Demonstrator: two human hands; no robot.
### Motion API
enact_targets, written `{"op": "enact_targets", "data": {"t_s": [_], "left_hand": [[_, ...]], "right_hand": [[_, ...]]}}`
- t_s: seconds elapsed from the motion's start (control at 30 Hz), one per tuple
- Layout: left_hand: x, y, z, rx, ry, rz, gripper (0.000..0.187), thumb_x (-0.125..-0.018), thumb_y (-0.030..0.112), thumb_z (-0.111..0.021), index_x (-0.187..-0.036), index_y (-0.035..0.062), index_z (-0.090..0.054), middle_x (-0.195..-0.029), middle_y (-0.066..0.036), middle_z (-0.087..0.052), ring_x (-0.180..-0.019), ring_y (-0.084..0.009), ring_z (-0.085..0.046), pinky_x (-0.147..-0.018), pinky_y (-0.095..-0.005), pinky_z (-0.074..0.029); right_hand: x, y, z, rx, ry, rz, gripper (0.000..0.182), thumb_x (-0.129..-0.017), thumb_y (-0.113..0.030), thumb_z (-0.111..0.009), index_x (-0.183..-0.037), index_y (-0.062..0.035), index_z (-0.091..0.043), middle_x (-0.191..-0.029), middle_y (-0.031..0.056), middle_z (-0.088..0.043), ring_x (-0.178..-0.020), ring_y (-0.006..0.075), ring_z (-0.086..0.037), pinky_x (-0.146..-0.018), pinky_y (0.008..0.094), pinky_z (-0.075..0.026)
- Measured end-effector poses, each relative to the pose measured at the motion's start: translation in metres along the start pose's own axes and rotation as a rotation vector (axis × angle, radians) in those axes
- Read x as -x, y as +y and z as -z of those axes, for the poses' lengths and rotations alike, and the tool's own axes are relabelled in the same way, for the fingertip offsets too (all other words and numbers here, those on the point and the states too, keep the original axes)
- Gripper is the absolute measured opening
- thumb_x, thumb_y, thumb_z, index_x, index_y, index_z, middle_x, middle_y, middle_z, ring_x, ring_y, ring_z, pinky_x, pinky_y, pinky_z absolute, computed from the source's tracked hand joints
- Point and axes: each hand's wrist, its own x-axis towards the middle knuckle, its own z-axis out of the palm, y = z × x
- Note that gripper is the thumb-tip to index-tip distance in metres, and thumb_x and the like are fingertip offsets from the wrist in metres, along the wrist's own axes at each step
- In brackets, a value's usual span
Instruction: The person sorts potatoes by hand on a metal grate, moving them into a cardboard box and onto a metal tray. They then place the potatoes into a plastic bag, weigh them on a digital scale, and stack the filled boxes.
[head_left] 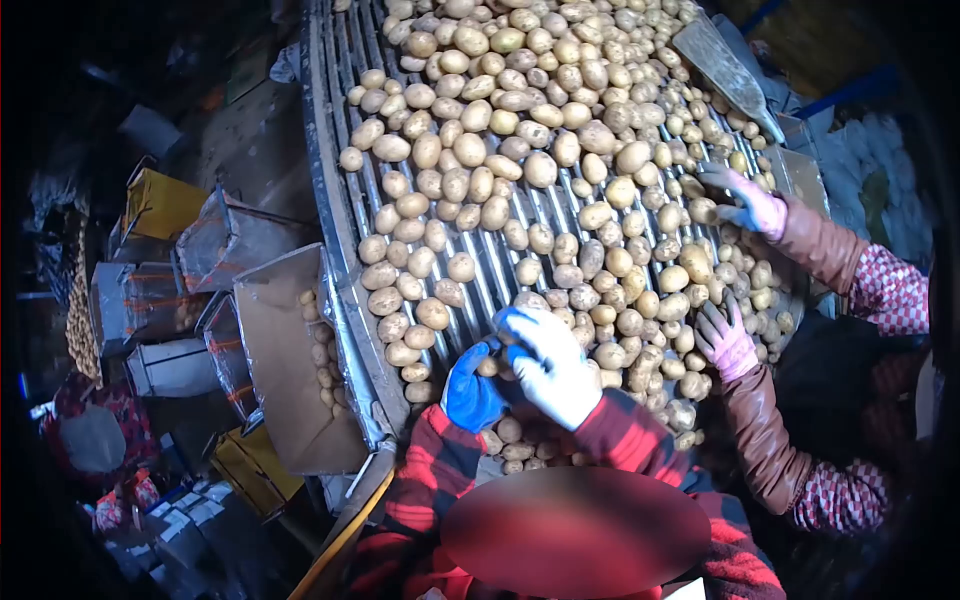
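Note:
My left hand, in a blue glove, is curled at the near end of the roller conveyor. A potato shows at the edge of its fingers, partly hidden. Just right of it, my right hand, in a white glove with blue on the fingers, is bent over the rollers and smeared by motion. What lies under its fingers is hidden. Many pale, dirt-specked potatoes cover the rollers ahead, and more potatoes lie below my hands, between my sleeves.
On the right, another person's hands in pink-and-grey gloves reach among the potatoes. A flat grey paddle-like piece lies at the far right edge. Left of the conveyor's metal rail stand a cardboard-sided bin holding potatoes and yellow crates.

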Motion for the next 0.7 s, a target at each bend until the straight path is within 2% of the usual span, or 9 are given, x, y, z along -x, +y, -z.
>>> {"op": "enact_targets", "data": {"t_s": [0.1, 0.2, 0.3, 0.33, 0.43, 0.47, 0.53, 0.63, 0.7], "left_hand": [[0.000, -0.001, -0.034, 0.042, -0.026, -0.074, 0.047, -0.100, 0.039, -0.045, -0.139, 0.0121, -0.046, -0.144, -0.010, -0.047, -0.135, -0.0263, -0.043, -0.114, -0.0446, -0.033], [0.007, -0.004, -0.015, 0.123, -0.041, -0.078, 0.052, -0.100, 0.041, -0.043, -0.144, 0.0123, -0.041, -0.146, -0.010, -0.044, -0.137, -0.0273, -0.041, -0.115, -0.0452, -0.031], [0.007, 0.001, -0.018, 0.162, -0.228, -0.061, 0.056, -0.100, 0.040, -0.045, -0.147, 0.0104, -0.038, -0.142, -0.011, -0.049, -0.132, -0.0274, -0.046, -0.114, -0.0443, -0.034], [0.007, 0.004, -0.029, 0.021, -0.033, -0.061, 0.055, -0.099, 0.040, -0.046, -0.146, 0.0122, -0.039, -0.140, -0.011, -0.050, -0.132, -0.0297, -0.045, -0.112, -0.0476, -0.036], [0.001, 0.010, -0.010, 0.244, -0.243, -0.008, 0.044, -0.102, 0.033, -0.043, -0.143, 0.0199, -0.048, -0.149, -0.010, -0.044, -0.139, -0.0337, -0.038, -0.106, -0.0551, -0.041], [-0.003, 0.011, -0.006, 0.239, -0.410, 0.001, 0.048, -0.104, 0.035, -0.034, -0.147, 0.0173, -0.042, -0.155, -0.009, -0.035, -0.145, -0.0284, -0.028, -0.114, -0.0493, -0.030], [-0.002, 0.012, -0.009, 0.264, -0.322, 0.044, 0.045, -0.104, 0.034, -0.034, -0.146, 0.0200, -0.045, -0.159, -0.007, -0.029, -0.145, -0.0328, -0.028, -0.112, -0.0538, -0.034], [0.000, 0.009, -0.016, 0.320, -0.381, 0.059, 0.049, -0.105, 0.038, -0.031, -0.149, 0.0186, -0.041, -0.159, -0.008, -0.028, -0.146, -0.0328, -0.026, -0.113, -0.0520, -0.033], [0.002, 0.009, -0.015, 0.243, -0.369, 0.069, 0.049, -0.105, 0.037, -0.033, -0.148, 0.0182, -0.041, -0.158, -0.008, -0.032, -0.145, -0.0336, -0.029, -0.112, -0.0527, -0.034]], "right_hand": [[0.015, -0.021, -0.004, 0.289, -0.125, 0.108, 0.052, -0.077, -0.015, -0.069, -0.127, -0.0098, -0.057, -0.131, 0.0146, -0.055, -0.126, 0.0374, -0.048, -0.110, 0.0589, -0.028], [0.019, -0.044, -0.013, 0.440, -0.242, 0.163, 0.057, -0.077, -0.024, -0.066, -0.129, -0.0071, -0.053, -0.129, 0.0151, -0.053, -0.128, 0.0371, -0.044, -0.109, 0.0574, -0.028], [-0.001, -0.044, 0.013, 0.121, -0.320, 0.001, 0.056, -0.079, -0.024, -0.067, -0.131, -0.0067, -0.053, -0.131, 0.0170, -0.053, -0.129, 0.0396, -0.044, -0.111, 0.0568, -0.027], [0.007, -0.014, 0.005, 0.209, -0.173, 0.088, 0.055, -0.079, -0.022, -0.066, -0.130, -0.0056, -0.054, -0.129, 0.0180, -0.054, -0.124, 0.0405, -0.048, -0.110, 0.0569, -0.028], [-0.050, 0.017, 0.036, 0.605, 0.162, 0.147, 0.050, -0.081, -0.018, -0.066, -0.129, -0.0057, -0.056, -0.131, 0.0199, -0.053, -0.120, 0.0409, -0.050, -0.111, 0.0586, -0.026], [-0.069, 0.047, 0.035, 0.693, 0.272, 0.091, 0.048, -0.081, -0.018, -0.066, -0.127, -0.0061, -0.057, -0.130, 0.0191, -0.054, -0.118, 0.0391, -0.051, -0.110, 0.0586, -0.028], [-0.116, 0.091, 0.041, 0.969, 0.137, -0.165, 0.046, -0.082, -0.017, -0.065, -0.127, -0.0088, -0.057, -0.117, 0.0158, -0.060, -0.106, 0.0331, -0.057, -0.106, 0.0545, -0.031], [-0.163, 0.150, 0.024, 1.246, 0.146, -0.206, 0.020, -0.088, -0.018, -0.050, -0.099, -0.0144, -0.066, -0.089, 0.0105, -0.065, -0.087, 0.0303, -0.063, -0.089, 0.0497, -0.041], [-0.167, 0.137, 0.040, 1.078, 0.139, -0.287, 0.020, -0.087, -0.018, -0.051, -0.096, -0.0176, -0.069, -0.086, 0.0097, -0.065, -0.086, 0.0312, -0.062, -0.081, 0.0482, -0.043]]}}
